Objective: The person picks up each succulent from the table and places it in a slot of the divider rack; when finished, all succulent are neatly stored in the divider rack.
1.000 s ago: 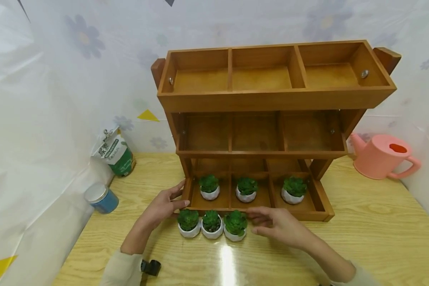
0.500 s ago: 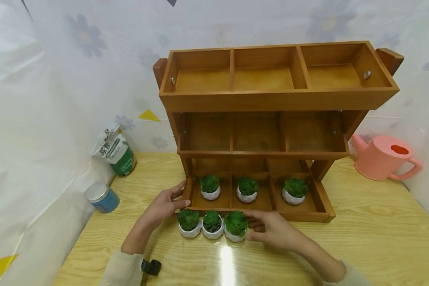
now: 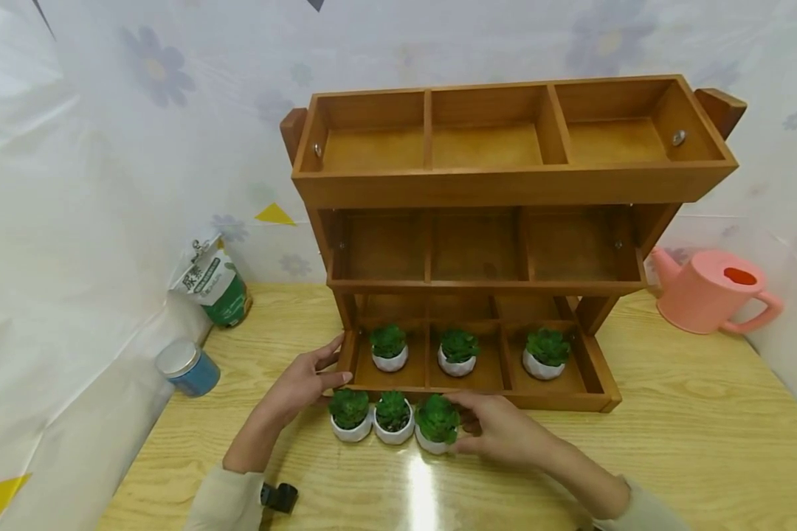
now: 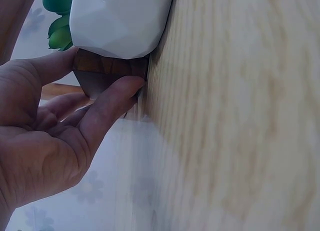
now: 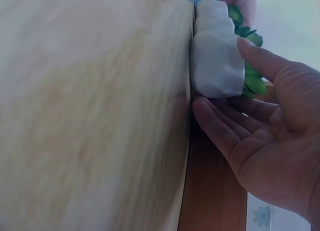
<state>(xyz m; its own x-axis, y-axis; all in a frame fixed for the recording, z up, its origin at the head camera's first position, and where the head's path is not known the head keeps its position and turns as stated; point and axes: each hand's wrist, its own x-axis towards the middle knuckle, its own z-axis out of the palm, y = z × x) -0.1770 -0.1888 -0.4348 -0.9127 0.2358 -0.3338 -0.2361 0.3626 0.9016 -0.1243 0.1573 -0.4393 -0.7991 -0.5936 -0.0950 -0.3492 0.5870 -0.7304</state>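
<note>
A brown wooden tiered plant stand (image 3: 514, 188) stands on the table. My left hand (image 3: 305, 383) grips the front left corner of its bottom tray (image 4: 102, 63), thumb in front and fingers at the side. Along the tray's front, three succulents in white faceted pots form a row: a left one (image 3: 350, 414), a middle one (image 3: 393, 417) and a right one (image 3: 437, 423). Around the right pot (image 5: 217, 66) curl the thumb and fingers of my right hand (image 3: 505, 430); the pot's base is at the tabletop. The thumb lies on its near side, with some fingers partly hidden behind it.
Inside the bottom tray sit three more potted succulents, at left (image 3: 390, 349), centre (image 3: 458, 352) and right (image 3: 546, 354). A pink watering can (image 3: 700, 295) is at right. At left are a blue jar (image 3: 189, 369), a green-and-white pouch (image 3: 215, 287) and patterned sheeting behind.
My right hand has moved left and closed its fingers around the right pot, which has shifted slightly towards the front. The left hand stays at the tray's corner.
</note>
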